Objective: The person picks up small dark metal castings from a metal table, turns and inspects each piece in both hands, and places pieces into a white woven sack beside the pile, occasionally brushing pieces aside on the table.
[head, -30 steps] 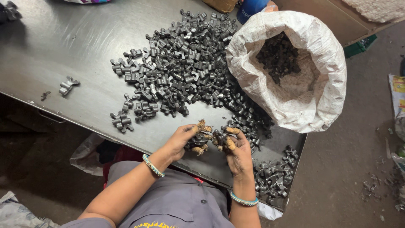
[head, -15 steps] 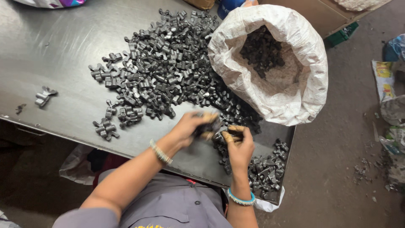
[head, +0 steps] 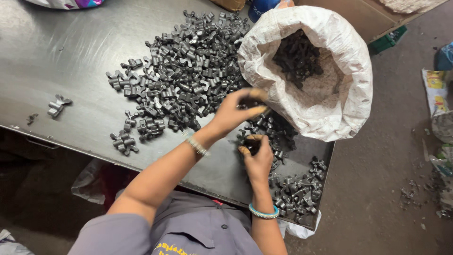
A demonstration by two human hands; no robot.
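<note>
Gripping dark knobbly metal parts

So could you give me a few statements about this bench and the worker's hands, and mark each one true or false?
1. The white woven sack holds some dark metal parts. True.
2. The left hand is raised near the sack's rim, with a dark part in its fingers. True.
3. The right hand lies flat and empty on the grey metal table. False: its fingers curl around a dark part.
4. The big pile of dark forged metal parts lies on the floor. False: it lies on the table.
5. The right wrist wears a turquoise bangle. True.
</note>
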